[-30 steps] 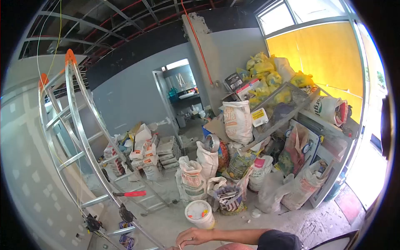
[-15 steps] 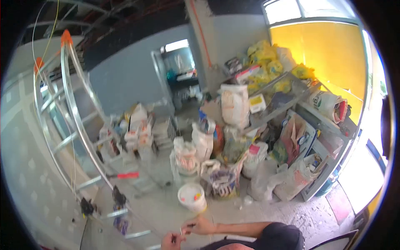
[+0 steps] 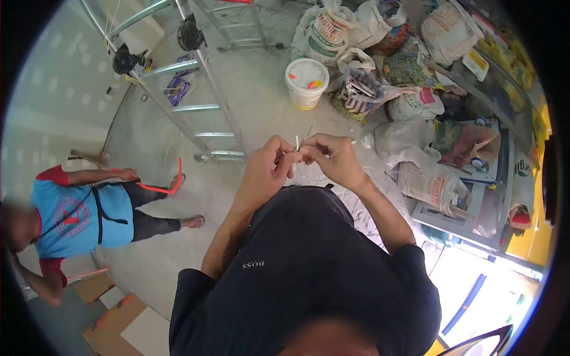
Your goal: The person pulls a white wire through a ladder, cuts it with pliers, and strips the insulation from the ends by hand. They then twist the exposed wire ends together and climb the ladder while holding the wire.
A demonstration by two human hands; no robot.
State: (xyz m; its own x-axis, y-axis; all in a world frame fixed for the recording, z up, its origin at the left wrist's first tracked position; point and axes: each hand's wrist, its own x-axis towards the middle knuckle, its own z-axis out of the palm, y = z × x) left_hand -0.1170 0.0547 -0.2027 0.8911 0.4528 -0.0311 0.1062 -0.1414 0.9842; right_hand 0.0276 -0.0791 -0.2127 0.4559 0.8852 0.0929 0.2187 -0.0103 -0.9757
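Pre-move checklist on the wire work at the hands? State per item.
1. Left hand and right hand both pinch the thin white wire: ok.
2. Wire end free above the fingertips: ok.
3. Wire's tip condition: cannot tell, too small.
4. Floor below free of obstacles: not ok; ladder and white bucket stand close.
5. Co-worker in blue shirt apart from the hands: ok.

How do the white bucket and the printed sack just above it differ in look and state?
The white bucket is rigid and round, its open top showing small coloured bits; the printed sack is soft, crumpled and marked with lettering. The bucket stands apart on bare floor; the sack sits among other bags. Both are whitish and floor-standing.
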